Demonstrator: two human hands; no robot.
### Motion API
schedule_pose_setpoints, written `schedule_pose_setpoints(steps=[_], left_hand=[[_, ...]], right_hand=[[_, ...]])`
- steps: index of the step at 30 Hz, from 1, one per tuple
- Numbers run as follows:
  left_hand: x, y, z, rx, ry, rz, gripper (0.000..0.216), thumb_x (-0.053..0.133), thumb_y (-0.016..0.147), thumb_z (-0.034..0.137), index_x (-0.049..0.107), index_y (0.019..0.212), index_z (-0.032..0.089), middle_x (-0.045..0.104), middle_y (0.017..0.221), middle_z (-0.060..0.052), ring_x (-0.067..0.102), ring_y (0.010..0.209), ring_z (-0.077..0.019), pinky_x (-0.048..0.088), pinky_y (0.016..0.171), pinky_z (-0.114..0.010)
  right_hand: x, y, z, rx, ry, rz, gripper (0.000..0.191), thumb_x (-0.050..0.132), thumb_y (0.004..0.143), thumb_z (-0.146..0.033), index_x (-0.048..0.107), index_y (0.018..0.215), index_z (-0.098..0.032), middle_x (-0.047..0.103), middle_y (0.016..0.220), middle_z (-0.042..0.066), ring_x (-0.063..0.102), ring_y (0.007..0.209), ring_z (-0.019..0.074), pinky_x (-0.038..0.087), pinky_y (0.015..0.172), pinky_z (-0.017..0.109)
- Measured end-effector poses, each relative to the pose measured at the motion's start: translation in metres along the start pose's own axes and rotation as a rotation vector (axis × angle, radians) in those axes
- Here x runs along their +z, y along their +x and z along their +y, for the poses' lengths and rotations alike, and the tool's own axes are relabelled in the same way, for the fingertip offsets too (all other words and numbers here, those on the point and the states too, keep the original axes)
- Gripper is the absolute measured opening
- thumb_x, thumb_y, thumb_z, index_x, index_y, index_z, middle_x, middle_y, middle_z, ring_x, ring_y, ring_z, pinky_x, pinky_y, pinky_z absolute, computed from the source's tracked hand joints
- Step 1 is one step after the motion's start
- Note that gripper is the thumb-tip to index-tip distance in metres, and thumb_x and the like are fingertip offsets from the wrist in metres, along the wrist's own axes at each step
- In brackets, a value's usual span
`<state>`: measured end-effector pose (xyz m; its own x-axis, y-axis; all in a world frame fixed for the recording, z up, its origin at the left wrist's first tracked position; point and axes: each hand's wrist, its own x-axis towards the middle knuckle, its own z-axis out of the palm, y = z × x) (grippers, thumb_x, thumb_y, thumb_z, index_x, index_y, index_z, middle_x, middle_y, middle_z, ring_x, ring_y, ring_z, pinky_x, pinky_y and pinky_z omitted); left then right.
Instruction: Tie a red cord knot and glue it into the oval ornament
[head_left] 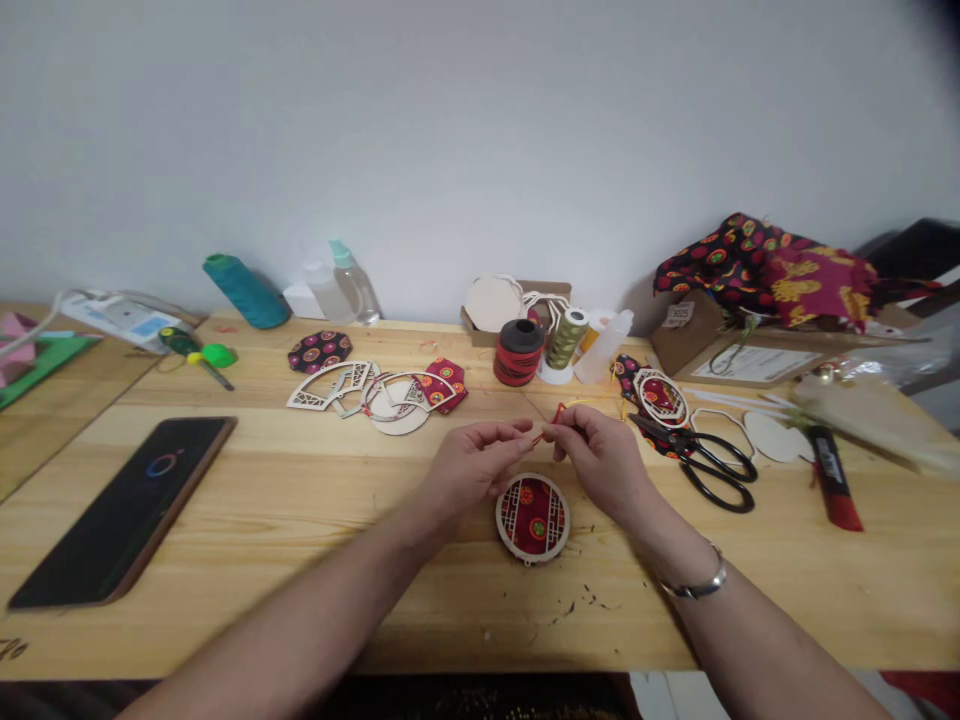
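Both of my hands meet above the middle of the wooden table (pixel 300 500). My left hand (pixel 472 465) and my right hand (pixel 596 450) each pinch an end of a thin red cord (pixel 551 422) stretched between their fingertips. Just below them a round wooden ornament with red patterned fabric (pixel 532 517) lies flat on the table. A silver bracelet (pixel 701 585) circles my right wrist.
Black scissors (pixel 705 460) lie to the right, beside a fabric-backed ornament (pixel 660 395). Thread spools (pixel 519 352) and bottles stand at the back. Wooden cut-outs (pixel 375 390) lie left of centre, a phone (pixel 124 510) at the left, and patterned cloth (pixel 757 260) on a box.
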<state>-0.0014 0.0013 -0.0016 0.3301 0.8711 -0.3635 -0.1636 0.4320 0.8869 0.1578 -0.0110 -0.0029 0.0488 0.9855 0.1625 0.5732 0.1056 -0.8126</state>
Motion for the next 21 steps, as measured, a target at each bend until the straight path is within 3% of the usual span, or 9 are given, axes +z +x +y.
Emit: schedule_pose_setpoints(steps=[2, 7, 12, 21], left_hand=[[-0.001, 0.0, -0.005, 0.045, 0.049, -0.076, 0.012, 0.071, 0.067, 0.025, 0.068, 0.064, 0.014, 0.068, 0.098, -0.006, 0.037, 0.04, -0.0002, 0.029, 0.04, -0.019], [-0.001, 0.0, -0.014, 0.136, 0.329, -0.09, 0.011, 0.065, 0.073, 0.026, 0.071, 0.073, 0.017, 0.063, 0.062, -0.001, 0.049, 0.051, -0.0097, 0.037, 0.05, -0.021], [0.0, -0.002, -0.016, 0.446, 0.637, -0.066, 0.016, 0.057, 0.079, 0.02, 0.073, 0.079, 0.021, 0.064, 0.07, -0.002, 0.055, 0.065, -0.0133, 0.039, 0.062, -0.024], [-0.002, -0.004, -0.018, 0.622, 0.936, -0.077, 0.021, 0.05, 0.085, 0.02, 0.071, 0.084, 0.02, 0.061, 0.07, -0.004, 0.054, 0.066, -0.0149, 0.038, 0.064, -0.026]], right_hand=[[0.001, 0.0, 0.001, 0.023, 0.039, -0.005, 0.02, 0.054, 0.079, -0.025, 0.055, 0.061, -0.019, 0.056, 0.052, -0.003, 0.049, 0.049, 0.0102, 0.038, 0.052, 0.022], [0.003, 0.0, 0.001, 0.142, 0.254, -0.06, 0.018, 0.056, 0.077, -0.029, 0.056, 0.063, -0.018, 0.056, 0.05, -0.003, 0.049, 0.046, 0.0094, 0.038, 0.048, 0.022], [0.004, 0.0, -0.003, 0.28, 0.466, -0.114, 0.02, 0.06, 0.073, -0.033, 0.057, 0.063, -0.016, 0.051, 0.043, -0.005, 0.043, 0.04, 0.0068, 0.031, 0.042, 0.02], [0.008, -0.003, -0.012, 0.453, 0.739, -0.181, 0.024, 0.065, 0.068, -0.036, 0.054, 0.062, -0.015, 0.048, 0.041, -0.007, 0.036, 0.035, 0.0028, 0.023, 0.038, 0.017]])
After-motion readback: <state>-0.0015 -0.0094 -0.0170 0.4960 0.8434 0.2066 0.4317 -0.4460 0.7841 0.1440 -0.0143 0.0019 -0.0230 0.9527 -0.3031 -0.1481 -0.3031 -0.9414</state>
